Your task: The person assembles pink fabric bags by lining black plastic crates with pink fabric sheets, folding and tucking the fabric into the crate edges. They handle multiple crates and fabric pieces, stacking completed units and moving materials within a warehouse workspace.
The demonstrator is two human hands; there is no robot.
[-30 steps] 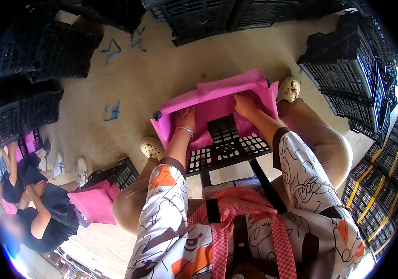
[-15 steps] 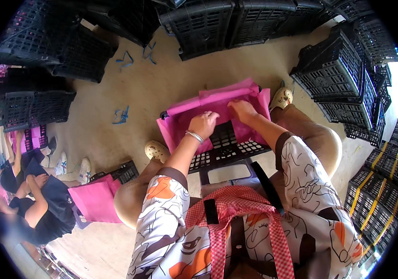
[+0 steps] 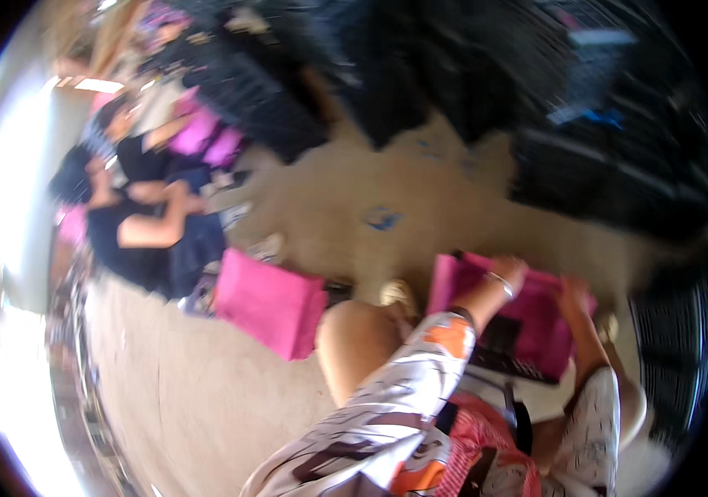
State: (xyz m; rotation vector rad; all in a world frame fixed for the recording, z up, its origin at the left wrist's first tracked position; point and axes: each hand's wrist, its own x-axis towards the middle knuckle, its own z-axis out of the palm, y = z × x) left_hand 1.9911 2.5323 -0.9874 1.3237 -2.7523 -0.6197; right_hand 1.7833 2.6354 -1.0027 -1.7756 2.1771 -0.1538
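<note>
A black plastic crate (image 3: 499,335) stands between my knees, with a bright pink sheet liner (image 3: 549,340) spread inside and folded over its rim. My left hand (image 3: 509,275), with a pale band at the wrist, is over the crate's far side. Farther right, my right hand (image 3: 572,296) lies at the liner's far right edge. Motion blur smears the fingers of both hands, so whether either grips the liner does not show. Part of the crate's slotted bottom and near wall shows dark below the left wrist.
Black crates (image 3: 611,174) are stacked along the far side and at the right (image 3: 673,340). Left of my knee is a pink-covered crate (image 3: 267,302). Two people in dark clothes sit at the left (image 3: 143,228). A blue strap scrap (image 3: 383,218) lies on the floor.
The whole view has swung left, so my crate and hands now appear farther right and lower. My left hand has moved toward the crate's far rim and my right hand toward its right edge.
</note>
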